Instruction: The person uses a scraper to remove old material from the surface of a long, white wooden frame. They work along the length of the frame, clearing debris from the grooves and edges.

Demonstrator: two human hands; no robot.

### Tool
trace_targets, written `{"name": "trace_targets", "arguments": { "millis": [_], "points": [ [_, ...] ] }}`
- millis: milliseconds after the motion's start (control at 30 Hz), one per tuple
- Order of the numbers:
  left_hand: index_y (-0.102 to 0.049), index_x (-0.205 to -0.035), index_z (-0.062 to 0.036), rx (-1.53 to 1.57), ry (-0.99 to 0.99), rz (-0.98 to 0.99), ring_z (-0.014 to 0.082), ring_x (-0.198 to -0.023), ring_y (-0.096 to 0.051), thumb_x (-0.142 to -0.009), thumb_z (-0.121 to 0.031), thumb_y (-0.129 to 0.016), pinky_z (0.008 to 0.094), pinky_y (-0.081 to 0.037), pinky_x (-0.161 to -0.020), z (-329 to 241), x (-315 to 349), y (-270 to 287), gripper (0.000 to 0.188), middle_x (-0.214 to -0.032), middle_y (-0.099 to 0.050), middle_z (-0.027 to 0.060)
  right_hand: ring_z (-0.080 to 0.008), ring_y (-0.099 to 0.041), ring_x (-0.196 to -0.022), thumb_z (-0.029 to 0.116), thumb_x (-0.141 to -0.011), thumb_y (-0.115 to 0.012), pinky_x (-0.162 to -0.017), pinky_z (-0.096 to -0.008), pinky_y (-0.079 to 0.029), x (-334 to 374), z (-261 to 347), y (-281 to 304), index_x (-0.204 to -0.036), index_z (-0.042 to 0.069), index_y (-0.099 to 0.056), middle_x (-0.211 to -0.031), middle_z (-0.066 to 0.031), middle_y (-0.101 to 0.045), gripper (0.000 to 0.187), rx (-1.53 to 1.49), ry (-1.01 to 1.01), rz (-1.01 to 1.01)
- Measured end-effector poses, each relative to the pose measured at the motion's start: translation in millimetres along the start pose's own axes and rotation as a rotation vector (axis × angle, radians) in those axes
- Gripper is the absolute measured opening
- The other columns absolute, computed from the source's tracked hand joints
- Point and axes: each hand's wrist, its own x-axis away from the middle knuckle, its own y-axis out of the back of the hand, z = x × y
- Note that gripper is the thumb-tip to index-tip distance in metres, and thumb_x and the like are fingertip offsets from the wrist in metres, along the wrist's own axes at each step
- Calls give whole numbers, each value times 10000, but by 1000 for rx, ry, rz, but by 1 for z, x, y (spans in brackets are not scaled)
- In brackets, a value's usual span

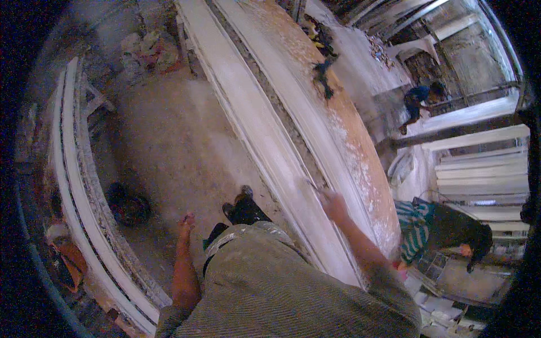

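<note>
My right hand (335,206) reaches over a long white moulding strip (265,132) on the bench beside me. Its fingers are bent together, and a short, thin, pale thing (309,182) shows at their tips against the strip. What kind of thing it is, I cannot make out. A second white strip (293,107) runs alongside, with a dark gap between the two. My left hand (186,221) hangs low at my side, away from the bench. Its fingers are curled in, and whatever they may hold is hidden.
An orange-brown board (360,141) with white crumbs edges the bench's far side. More long white strips (66,141) lie on a rack at left. A dark round object (128,205) sits on the dusty floor (169,129). Two people (418,102) work at right, one in green stripes (414,228).
</note>
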Motion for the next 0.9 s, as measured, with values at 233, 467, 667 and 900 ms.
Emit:
{"name": "trace_targets", "arguments": {
  "millis": [233, 467, 667, 900],
  "points": [
    [-615, -1378, -103, -96, -217, 113, 277, -1291, -579, -992, -279, -675, 421, -429, -1110, -174, -24, -74, 428, -1379, -631, 95, -400, -726, -788, 268, -1004, -618, -741, -460, -567, -115, 27, -10, -1248, 121, -726, -898, -254, -718, 304, -113, 215, -24],
    [-428, -1530, -101, -1023, -1059, 536, 389, -1472, -379, -960, -235, -663, 489, -271, -1244, -417, -73, -266, 631, -1583, -428, 187, -445, -691, -954, 305, -985, -574, -856, -529, -546, -439, 197, -18, -1149, 104, -744, -1019, -253, -725, 310, 208, 260, 30],
    [-325, -1564, 7, -1094, -1026, 240, 436, -1511, -281, -976, -271, -642, 517, -199, -1268, -471, -130, -293, 724, -1634, -304, 242, -392, -677, -1025, 314, -998, -585, -883, -516, -550, -342, 166, -36, -1307, 124, -662, -1126, -204, -701, 370, 105, 325, -15],
    [-373, -1543, 11, -1335, -997, 352, 407, -1522, -270, -973, -269, -643, 541, -172, -1270, -489, -169, -259, 690, -1652, -285, 210, -380, -711, -876, 214, -923, -686, -700, -487, -580, -76, 119, -16, -1302, 163, -661, -1141, -161, -699, 383, -10, -154, 173]
  ]
}}
